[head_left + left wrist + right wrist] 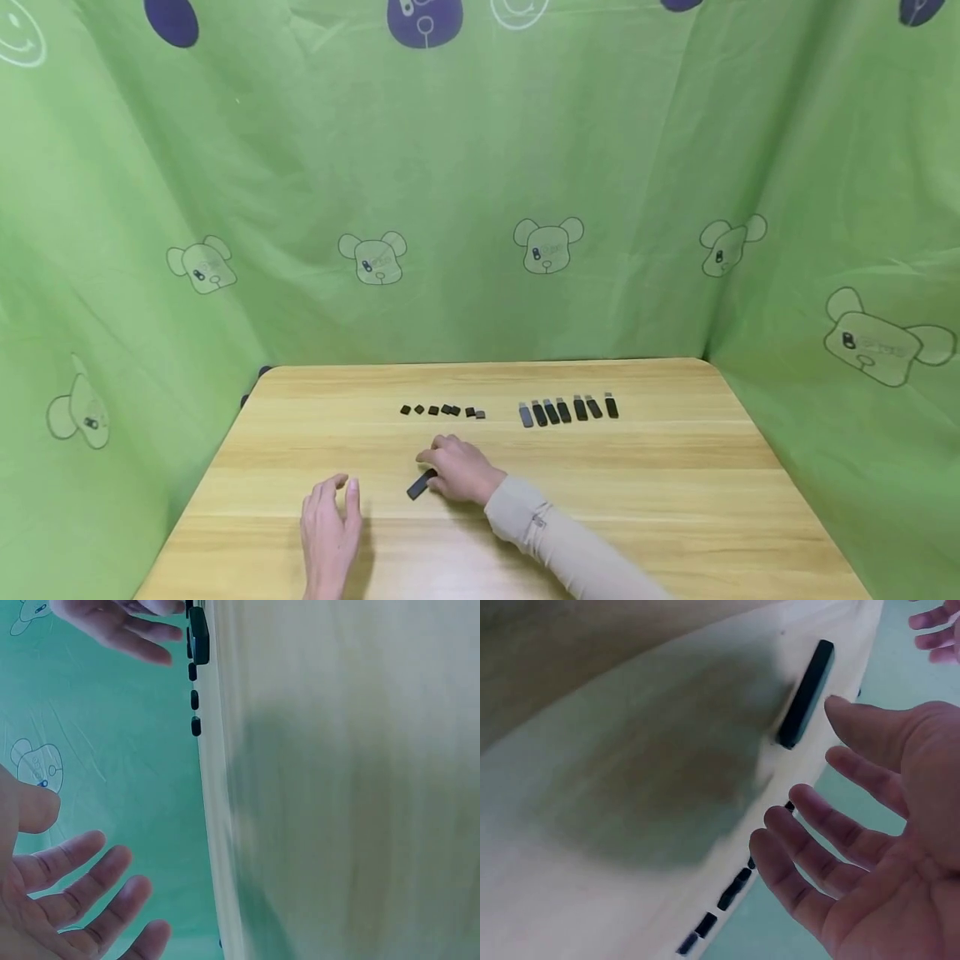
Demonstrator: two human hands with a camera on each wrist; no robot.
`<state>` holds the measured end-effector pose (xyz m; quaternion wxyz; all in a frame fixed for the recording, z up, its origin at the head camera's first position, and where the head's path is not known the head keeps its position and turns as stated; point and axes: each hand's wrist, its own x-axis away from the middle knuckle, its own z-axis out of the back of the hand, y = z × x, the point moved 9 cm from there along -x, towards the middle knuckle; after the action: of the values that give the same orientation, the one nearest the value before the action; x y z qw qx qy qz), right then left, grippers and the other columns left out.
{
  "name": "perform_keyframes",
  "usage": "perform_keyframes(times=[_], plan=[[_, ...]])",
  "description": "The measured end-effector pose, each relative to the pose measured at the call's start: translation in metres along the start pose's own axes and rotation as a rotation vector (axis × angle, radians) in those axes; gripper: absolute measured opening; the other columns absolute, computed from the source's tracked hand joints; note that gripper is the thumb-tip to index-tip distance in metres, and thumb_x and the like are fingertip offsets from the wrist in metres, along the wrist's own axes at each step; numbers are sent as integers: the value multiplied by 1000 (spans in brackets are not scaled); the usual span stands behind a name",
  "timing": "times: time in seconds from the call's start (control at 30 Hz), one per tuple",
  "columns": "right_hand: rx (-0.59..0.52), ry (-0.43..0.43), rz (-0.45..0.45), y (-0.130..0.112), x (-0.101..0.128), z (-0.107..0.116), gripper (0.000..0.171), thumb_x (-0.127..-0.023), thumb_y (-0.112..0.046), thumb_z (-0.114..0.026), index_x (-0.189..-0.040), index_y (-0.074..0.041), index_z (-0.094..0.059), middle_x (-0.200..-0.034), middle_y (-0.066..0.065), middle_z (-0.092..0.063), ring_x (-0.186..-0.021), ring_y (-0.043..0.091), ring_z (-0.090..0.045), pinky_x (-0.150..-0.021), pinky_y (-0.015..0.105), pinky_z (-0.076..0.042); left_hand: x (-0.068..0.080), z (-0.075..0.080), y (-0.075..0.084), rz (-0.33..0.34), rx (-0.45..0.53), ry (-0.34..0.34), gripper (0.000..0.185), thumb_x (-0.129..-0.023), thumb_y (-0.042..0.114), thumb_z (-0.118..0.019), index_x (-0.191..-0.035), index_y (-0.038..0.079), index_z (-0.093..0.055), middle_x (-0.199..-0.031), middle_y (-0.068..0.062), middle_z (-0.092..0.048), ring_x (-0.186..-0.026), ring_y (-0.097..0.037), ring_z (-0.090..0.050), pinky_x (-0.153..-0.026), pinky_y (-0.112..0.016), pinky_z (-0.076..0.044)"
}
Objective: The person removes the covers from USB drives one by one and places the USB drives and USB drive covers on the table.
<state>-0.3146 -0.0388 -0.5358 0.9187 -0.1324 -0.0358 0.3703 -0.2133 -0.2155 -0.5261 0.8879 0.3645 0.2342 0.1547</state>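
A dark capped USB stick lies slantwise on the table. My right hand hovers at its far end, and in the head view the fingers partly cover it. Seen from the right wrist, the stick is apart from the thumb and the loosely bent fingers of the right hand; nothing is gripped. To the left, my left hand is held with thumb and fingers spread apart. The left wrist view shows that hand with nothing in it.
Farther back, several small black caps form a loose row. Right of them, several uncapped USB sticks lie side by side with plugs pointing away. The wooden table is bounded by green curtains at the back and sides.
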Motion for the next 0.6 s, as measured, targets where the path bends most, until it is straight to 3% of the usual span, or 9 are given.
perform_keyframes(times=[0.37,0.6], plan=[[18,-17,-41,6,-3,-10,12,-85,-22,-81,-94,-18,-76,-91,-5,-62,-82,10,-52,-67,22,-46,0,-4,7,11,28,-35,33,-104,22,-55,-121,-5,-63,-123,-28,-66,-115,-43,-60,-100,-62,-46],[-3,-25,-63,9,-6,-12,14,-88,-23,-78,-87,-15,-66,-83,-6,-56,-75,8,-48,-63,22,-45,-2,-6,7,14,25,-29,32,-104,21,-55,-121,-5,-63,-123,-28,-67,-114,-43,-61,-99,-61,-47]])
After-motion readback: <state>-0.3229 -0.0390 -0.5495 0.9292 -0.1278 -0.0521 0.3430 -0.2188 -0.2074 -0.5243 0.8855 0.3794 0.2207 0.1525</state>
